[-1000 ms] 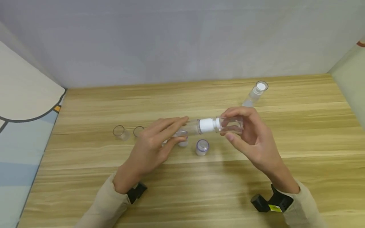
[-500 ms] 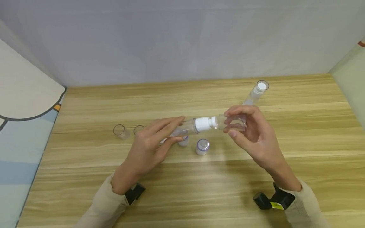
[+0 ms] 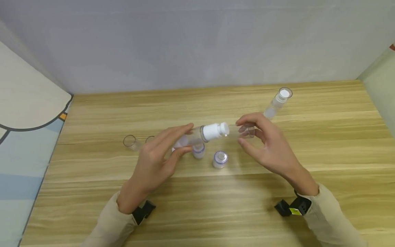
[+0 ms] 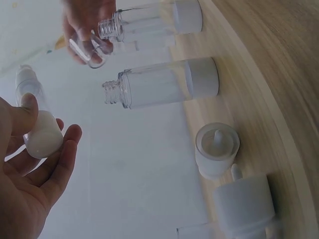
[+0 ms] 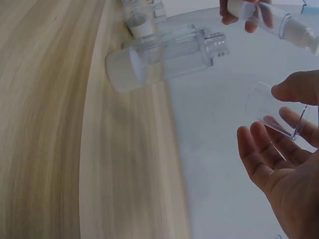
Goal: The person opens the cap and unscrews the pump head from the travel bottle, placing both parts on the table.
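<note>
My left hand [image 3: 158, 154] grips the lower part of a clear pump bottle [image 3: 195, 136], which lies tilted in the air with its white pump head [image 3: 213, 131] pointing right. In the left wrist view, thumb and fingers wrap round its white base [image 4: 45, 137]. My right hand [image 3: 268, 147] holds a clear cap [image 5: 259, 104] between thumb and fingers, its rim facing the pump. The cap is just off the nozzle. Below the held bottle stand two clear bottles without pumps, one nearer the middle [image 3: 220, 159] and one partly behind the left fingers [image 3: 199, 151].
At the back right stands another pump bottle [image 3: 277, 102] with its clear cap on. Two clear caps stand on the left, the outer one [image 3: 132, 143] in plain view. White pump heads [image 4: 217, 149] show low in the left wrist view. A grey wall borders the wooden table [image 3: 92, 206].
The pump head, close against the cap's rim a second ago, has drawn left and its tip has risen. The right hand has followed a little leftward with the cap.
</note>
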Available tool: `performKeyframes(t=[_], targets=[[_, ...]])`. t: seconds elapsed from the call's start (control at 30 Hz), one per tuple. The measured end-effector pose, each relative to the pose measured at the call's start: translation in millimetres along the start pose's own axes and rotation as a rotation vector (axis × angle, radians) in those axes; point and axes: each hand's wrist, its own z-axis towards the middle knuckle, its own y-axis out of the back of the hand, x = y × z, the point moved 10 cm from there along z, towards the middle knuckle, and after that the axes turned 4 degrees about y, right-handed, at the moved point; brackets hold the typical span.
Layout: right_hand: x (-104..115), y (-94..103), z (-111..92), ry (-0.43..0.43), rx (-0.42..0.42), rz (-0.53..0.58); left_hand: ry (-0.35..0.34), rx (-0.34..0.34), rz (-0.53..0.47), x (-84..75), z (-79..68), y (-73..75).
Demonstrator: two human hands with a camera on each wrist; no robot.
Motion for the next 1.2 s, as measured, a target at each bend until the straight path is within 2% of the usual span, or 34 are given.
performKeyframes(t=[0.2, 0.37, 0.53, 0.73, 1.2], targets=[[-8.1, -4.8, 5.5, 0.025, 0.070, -0.226, 0.005, -0.013, -0.001, 1.1, -1.7, 1.3], [-19.1, -13.0, 7.8, 0.025, 0.146, -0.335, 0.003, -0.016, 0.002, 0.4, -1.8, 1.5], [-32.8, -21.8, 7.5, -0.037, 0.213, -0.378, -0.013, -0.024, 0.001, -1.0, -2.5, 1.4], [-46.6, -26.5, 5.5, -0.095, 0.251, -0.418, -0.023, -0.016, -0.018, -3.2, -2.3, 0.0], [-58.0, -36.8, 4.1, -0.144, 0.294, -0.436, -0.021, 0.008, -0.021, -4.4, -3.0, -3.3]])
